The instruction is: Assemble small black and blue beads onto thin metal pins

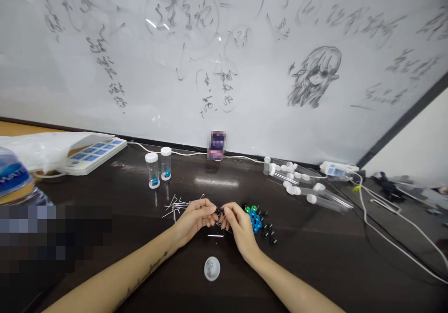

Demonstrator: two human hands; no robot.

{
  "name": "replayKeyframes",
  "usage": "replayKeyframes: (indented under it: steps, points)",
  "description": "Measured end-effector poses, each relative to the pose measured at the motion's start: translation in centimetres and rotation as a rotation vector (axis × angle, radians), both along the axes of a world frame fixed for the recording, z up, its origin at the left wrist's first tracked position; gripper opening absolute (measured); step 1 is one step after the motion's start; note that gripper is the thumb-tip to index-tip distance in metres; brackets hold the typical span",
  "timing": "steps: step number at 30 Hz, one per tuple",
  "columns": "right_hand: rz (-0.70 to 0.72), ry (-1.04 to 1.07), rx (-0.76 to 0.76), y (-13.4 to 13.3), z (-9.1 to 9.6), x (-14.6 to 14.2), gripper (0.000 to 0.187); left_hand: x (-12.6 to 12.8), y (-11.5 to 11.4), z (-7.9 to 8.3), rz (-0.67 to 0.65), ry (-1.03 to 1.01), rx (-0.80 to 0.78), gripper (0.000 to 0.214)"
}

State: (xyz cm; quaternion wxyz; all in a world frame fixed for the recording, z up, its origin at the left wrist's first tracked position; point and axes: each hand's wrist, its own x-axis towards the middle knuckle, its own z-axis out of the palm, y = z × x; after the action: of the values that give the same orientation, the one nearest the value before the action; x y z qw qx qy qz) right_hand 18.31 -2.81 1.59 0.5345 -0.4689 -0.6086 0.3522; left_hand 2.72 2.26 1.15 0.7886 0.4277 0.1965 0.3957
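In the head view, a glossy dark table [175, 285] meets a scribbled whiteboard [255, 103]. The left hand [193, 219] and right hand [242, 226], fingers curled and pinching, hold between their fingertips a small black part [220, 211], its details unclear.

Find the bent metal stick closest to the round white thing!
It's the bent metal stick between the round white thing and the hands' fingertips. Most others lie piled beside the left hand, farther off.

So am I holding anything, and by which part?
A small black piece, in the fingertips of the left hand and right hand; where on it, I can't tell.
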Motion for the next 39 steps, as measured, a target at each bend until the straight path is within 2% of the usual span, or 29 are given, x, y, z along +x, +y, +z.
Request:
replayKeyframes:
  steps: [10,14,19,24,32,35,39]
  points:
    - [-0.089,-0.177,0.167,-0.06,-0.12,0.00,0.011,0.03,0.15,-0.10,0.031,-0.013,-0.018,0.013]
    - [-0.121,-0.136,0.144,0.01,-0.27,-0.01,0.012,-0.02,0.07,-0.03,0.041,-0.006,-0.019,0.013]
    - [-0.072,-0.074,0.056,-0.24,-0.18,-0.30,0.014,-0.14,0.01,-0.08,0.027,-0.004,-0.014,0.014]
    - [-0.092,-0.130,0.061,-0.60,0.23,-0.63,0.022,-0.14,-0.03,-0.15,0.005,-0.011,-0.009,0.013]
    - [-0.113,-0.210,0.253,-0.15,0.26,-0.37,0.011,0.09,0.13,-0.07,0.050,-0.040,-0.008,0.014]
    - [-0.105,-0.176,0.219,0.08,-0.06,-0.11,0.009,0.07,0.18,-0.03,0.054,-0.016,0.002,0.015]
    - [-0.047,-0.060,0.090,0.22,-0.32,-0.07,0.011,0.00,0.24,-0.20,0.046,-0.005,0.002,0.015]
